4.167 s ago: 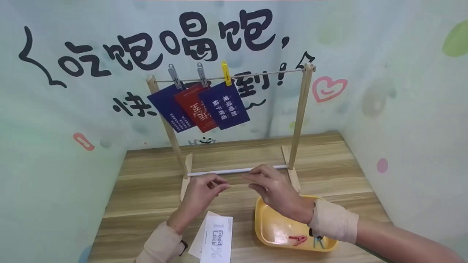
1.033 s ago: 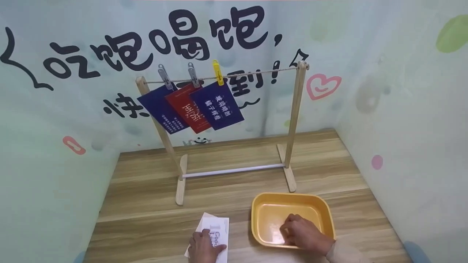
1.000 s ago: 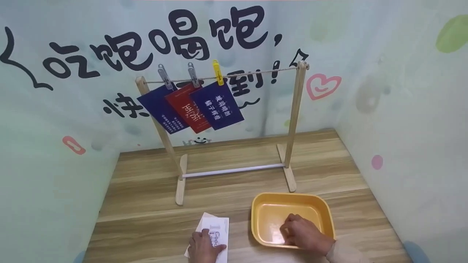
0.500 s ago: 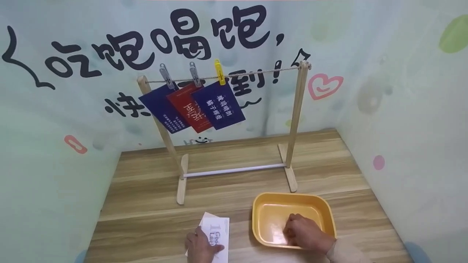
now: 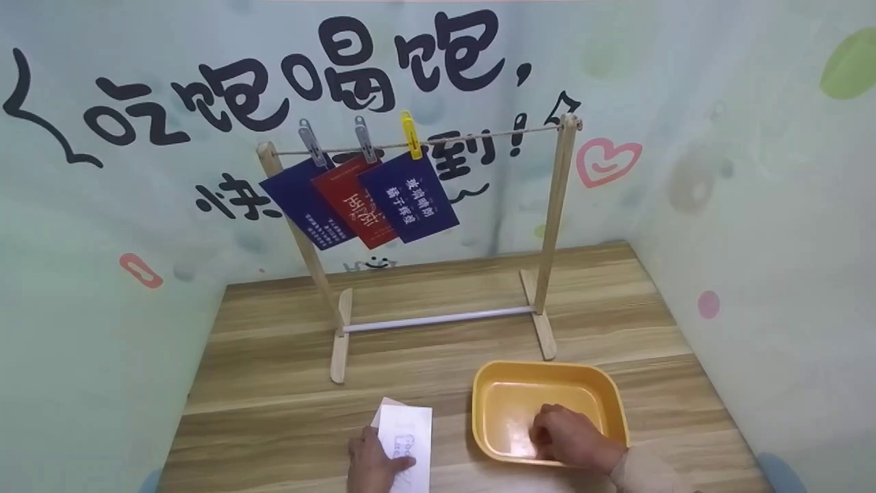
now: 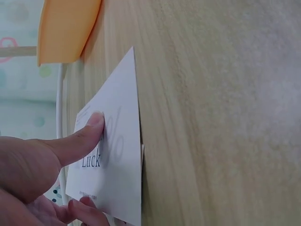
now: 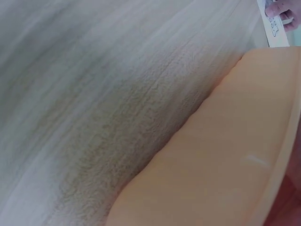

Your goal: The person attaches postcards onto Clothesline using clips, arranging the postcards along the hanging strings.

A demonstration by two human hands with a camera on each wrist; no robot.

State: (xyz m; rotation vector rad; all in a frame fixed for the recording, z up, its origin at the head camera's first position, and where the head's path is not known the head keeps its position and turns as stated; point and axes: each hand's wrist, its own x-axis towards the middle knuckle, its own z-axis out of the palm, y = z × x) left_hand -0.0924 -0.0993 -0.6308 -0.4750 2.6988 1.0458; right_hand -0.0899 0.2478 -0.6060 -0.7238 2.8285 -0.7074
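My left hand holds the white card on the near side of the table, left of the yellow tray and apart from it. My thumb lies on the printed face, by the word Luck, and the fingers reach in under the left edge, so they are clamped on the card between them. A second pale card peeks out beneath, at the far left corner. On the right, my right hand is down inside the tray, knuckles bent; the fingertips are hidden, so I cannot tell whether they are apart or pinched on something. Farther off stands the wooden rack. On its cord, towards the left, two grey pegs and a yellow peg hold three hanging cards, tilted and overlapping: blue, red, blue. I judge this to be the gathering step, one hand taking up a card while the other feels in the tray. The next move, I think, calls for easing the white card off the one below without dragging both, and for a sure pinch before my right hand lifts.
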